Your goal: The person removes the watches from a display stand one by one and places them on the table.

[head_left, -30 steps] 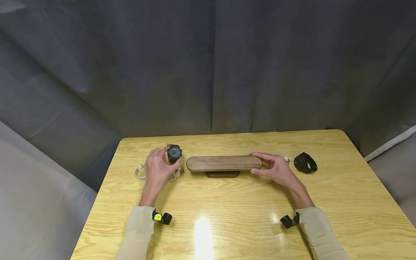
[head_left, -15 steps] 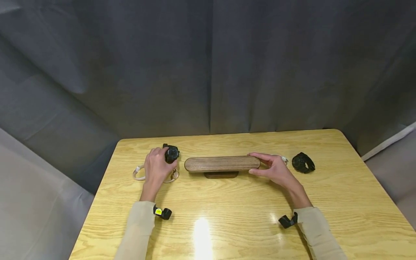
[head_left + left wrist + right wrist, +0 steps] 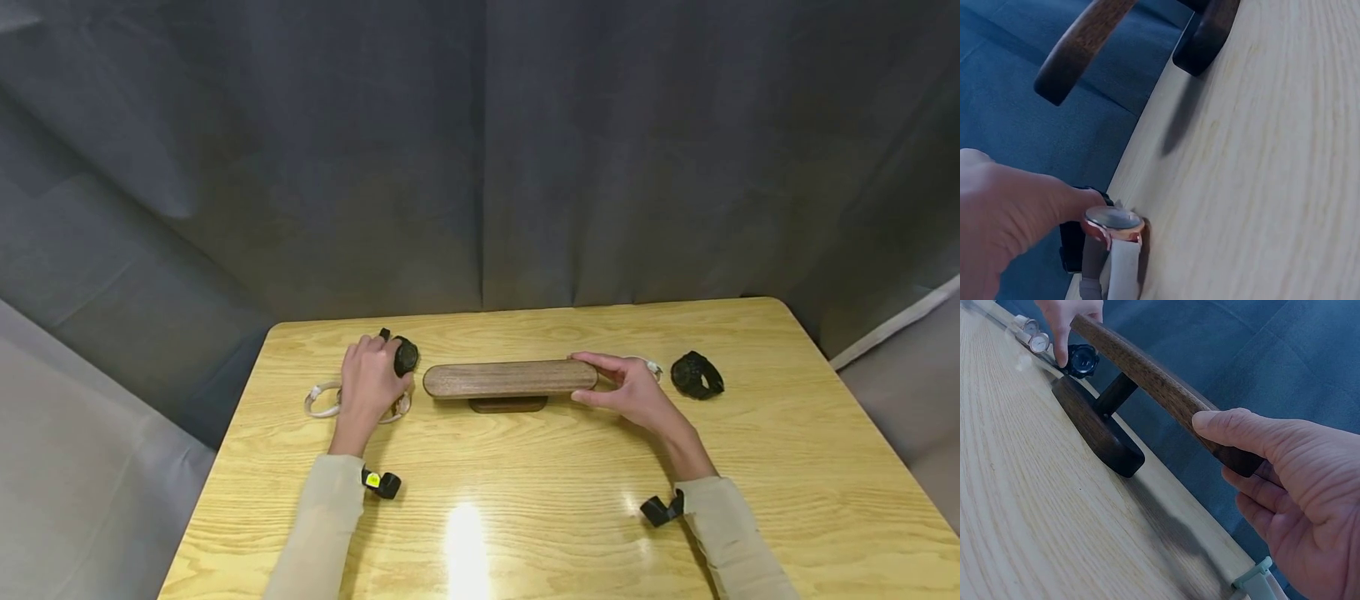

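My left hand [image 3: 369, 379] pinches a black wristwatch [image 3: 406, 356] by its side, close over the table at the left of a dark wooden T-shaped display stand [image 3: 510, 379]. In the right wrist view its round dial [image 3: 1083, 360] shows beside the stand's base [image 3: 1100, 428]. At the stand's right end, my right hand [image 3: 637, 392] grips the top bar, thumb on the near side and fingers on the far side. A watch with a white strap and rose-gold case [image 3: 1113, 219] stands just beneath my left hand, which partly hides it.
Another pale-strapped watch [image 3: 321, 402] lies left of my left hand. Behind my right hand, a white-strapped item [image 3: 654, 367] is mostly hidden. Further right sits a second black watch [image 3: 696, 375]. The wooden table [image 3: 570, 500] ends at a dark curtain [image 3: 375, 167].
My left hand has turned the black watch, so its dial now faces more to the right and the fingers cover more of it. My right hand keeps its grip on the bar.
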`<state>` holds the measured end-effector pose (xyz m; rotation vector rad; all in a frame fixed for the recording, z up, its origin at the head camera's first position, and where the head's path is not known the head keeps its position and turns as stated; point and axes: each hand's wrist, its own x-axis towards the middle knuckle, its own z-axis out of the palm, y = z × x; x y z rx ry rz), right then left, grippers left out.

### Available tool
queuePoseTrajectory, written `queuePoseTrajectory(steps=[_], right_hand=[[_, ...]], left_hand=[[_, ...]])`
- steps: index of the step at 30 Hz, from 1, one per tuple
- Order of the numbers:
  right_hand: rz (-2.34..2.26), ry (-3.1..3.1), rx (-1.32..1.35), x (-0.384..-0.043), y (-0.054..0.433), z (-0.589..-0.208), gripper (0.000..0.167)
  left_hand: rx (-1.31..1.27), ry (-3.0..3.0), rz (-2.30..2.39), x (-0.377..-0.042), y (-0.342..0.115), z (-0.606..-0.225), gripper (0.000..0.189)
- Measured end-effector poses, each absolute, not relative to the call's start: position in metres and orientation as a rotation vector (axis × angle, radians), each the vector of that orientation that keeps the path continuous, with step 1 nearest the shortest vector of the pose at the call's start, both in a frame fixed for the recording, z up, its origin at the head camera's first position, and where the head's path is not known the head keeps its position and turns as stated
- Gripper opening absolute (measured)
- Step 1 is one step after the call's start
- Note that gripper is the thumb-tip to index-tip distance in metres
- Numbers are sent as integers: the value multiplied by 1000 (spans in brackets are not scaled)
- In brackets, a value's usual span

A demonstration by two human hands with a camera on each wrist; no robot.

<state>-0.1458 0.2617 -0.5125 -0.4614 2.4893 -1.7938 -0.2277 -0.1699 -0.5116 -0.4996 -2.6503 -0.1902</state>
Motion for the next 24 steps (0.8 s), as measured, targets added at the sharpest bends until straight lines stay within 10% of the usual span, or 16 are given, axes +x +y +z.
queuePoseTrajectory(steps=[24], right_hand=[[-1661,2587,-441,-144,264,-511,78]], left_hand=[[-436,-2711,-407,-209,-161,-497,58]])
